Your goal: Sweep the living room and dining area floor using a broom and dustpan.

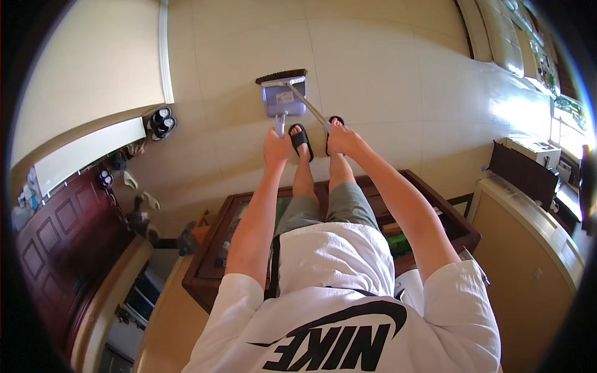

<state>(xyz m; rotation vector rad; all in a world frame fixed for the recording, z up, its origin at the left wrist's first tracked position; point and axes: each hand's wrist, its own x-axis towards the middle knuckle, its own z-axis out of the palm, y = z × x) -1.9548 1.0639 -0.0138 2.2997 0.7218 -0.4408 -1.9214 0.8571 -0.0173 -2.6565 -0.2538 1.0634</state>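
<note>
My left hand is wrapped round the upright handle of a lavender plastic dustpan on the tiled floor. In my right hand is the long pale handle of a broom. That handle slants down to the broom's head, whose dark bristles lie across the far edge of the dustpan. The broom head hides part of the pan, and whether any dirt lies inside cannot be told. Both hands are in front of my feet, which wear black slide sandals.
A dark wooden cabinet stands close behind my legs. Black-and-white shoes and several other pairs lie left, by a dark red panelled door. A sofa is at the far right, a monitor nearer.
</note>
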